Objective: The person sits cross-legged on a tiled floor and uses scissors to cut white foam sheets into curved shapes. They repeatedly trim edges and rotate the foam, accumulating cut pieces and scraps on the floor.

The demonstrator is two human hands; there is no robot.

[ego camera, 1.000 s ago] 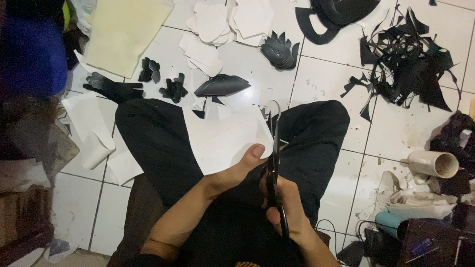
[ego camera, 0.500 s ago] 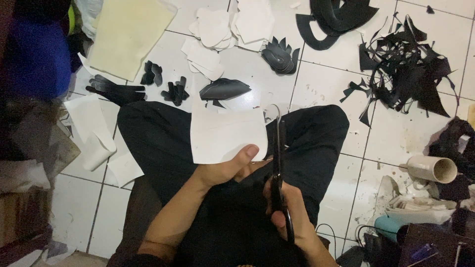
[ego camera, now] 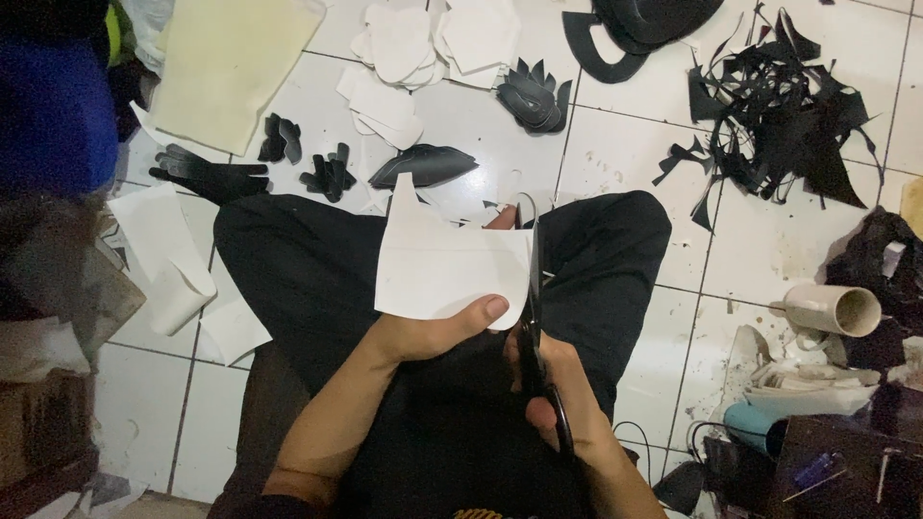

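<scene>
The white sheet [ego camera: 447,269], thin and stiff with one curved edge, is resting over the person's lap, pinched at its near edge by the left hand [ego camera: 433,332] so it is staying taut for cutting. Just right of that pinch, the right hand [ego camera: 558,384] is gripping black scissors [ego camera: 534,317], blades lying along the sheet's right edge. Black offcuts [ego camera: 779,96] are lying well beyond on glossy white tiles [ego camera: 615,163].

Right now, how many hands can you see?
2: the left hand holds the white cut sheet; the right hand works the black scissors along its edge.
</scene>
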